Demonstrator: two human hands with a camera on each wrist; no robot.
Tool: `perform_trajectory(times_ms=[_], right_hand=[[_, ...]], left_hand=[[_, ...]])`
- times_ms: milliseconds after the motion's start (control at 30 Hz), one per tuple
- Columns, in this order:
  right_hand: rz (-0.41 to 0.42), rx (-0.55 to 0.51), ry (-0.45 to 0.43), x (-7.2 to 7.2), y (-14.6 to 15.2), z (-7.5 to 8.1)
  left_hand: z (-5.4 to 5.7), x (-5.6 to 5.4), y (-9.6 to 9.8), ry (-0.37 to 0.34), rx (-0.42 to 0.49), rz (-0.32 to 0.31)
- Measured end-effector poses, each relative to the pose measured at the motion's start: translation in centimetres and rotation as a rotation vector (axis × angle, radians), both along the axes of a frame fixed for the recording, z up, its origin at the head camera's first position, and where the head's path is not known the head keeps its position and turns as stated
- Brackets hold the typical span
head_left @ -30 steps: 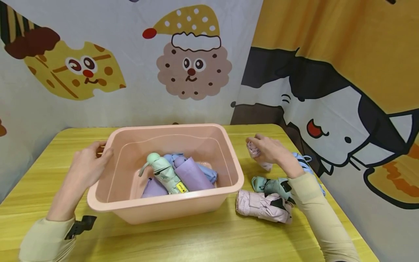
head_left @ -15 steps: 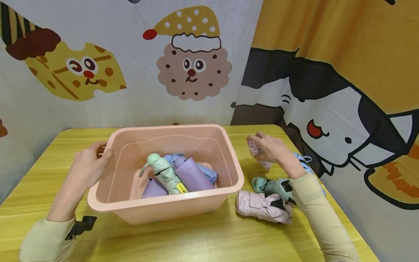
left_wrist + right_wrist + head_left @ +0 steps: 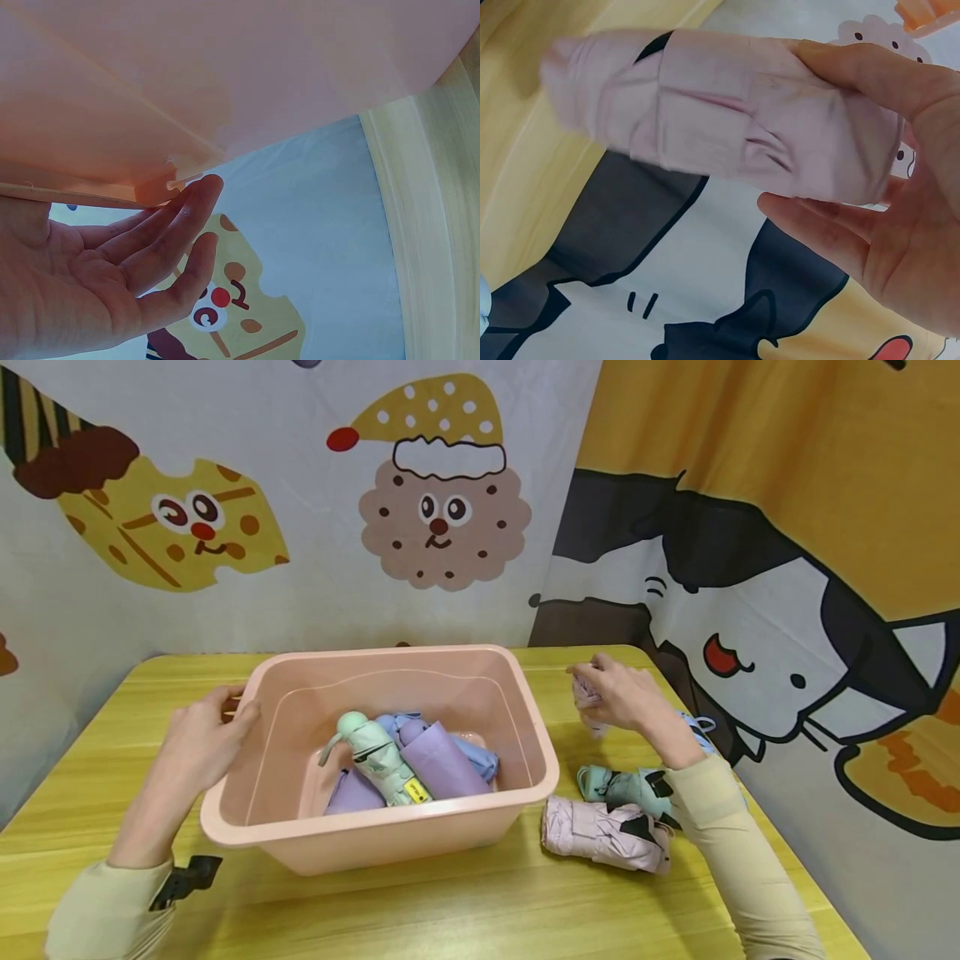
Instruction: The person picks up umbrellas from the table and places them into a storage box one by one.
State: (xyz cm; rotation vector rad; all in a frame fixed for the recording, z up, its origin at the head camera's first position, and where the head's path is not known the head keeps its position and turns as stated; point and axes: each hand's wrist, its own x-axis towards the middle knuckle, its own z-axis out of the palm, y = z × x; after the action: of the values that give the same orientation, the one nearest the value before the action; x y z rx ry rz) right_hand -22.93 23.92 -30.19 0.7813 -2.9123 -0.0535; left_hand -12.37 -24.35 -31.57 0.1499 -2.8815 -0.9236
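Observation:
My left hand (image 3: pixel 201 739) holds the left rim of a pink plastic basin (image 3: pixel 390 839), thumb over the edge. In the left wrist view its fingers (image 3: pixel 169 247) reach under the rim. Inside the basin lie a mint-green folded umbrella (image 3: pixel 378 758), a purple one (image 3: pixel 446 762) and a blue one (image 3: pixel 483 758), with more purple fabric beneath. My right hand (image 3: pixel 626 693) grips a pale pink folded umbrella (image 3: pixel 705 112) at one end, right of the basin. The right wrist view shows thumb and fingers on opposite sides of it.
Right of the basin, another pale pink folded umbrella (image 3: pixel 600 833) lies before a green one (image 3: pixel 618 787). A blue striped one (image 3: pixel 699 731) is partly hidden behind my right forearm. A cartoon-printed curtain (image 3: pixel 442 610) hangs behind the wooden table (image 3: pixel 420 918).
My right hand has lifted slightly with the pale pink umbrella, whose lower end has swung inward. The left hand and basin stay in place.

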Motion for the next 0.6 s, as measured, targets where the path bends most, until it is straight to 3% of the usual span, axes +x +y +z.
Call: perform_trajectory(times_ms=[333, 600], right_hand=[[0.048, -0.027, 0.077, 0.11, 0.04, 0.12], [0.060, -0.075, 0.218, 0.05, 0.06, 0.35]], left_hand=[[-0.01, 0.07, 0.02, 0.009, -0.010, 0.001], [-0.02, 0.07, -0.01, 0.011, -0.001, -0.003]])
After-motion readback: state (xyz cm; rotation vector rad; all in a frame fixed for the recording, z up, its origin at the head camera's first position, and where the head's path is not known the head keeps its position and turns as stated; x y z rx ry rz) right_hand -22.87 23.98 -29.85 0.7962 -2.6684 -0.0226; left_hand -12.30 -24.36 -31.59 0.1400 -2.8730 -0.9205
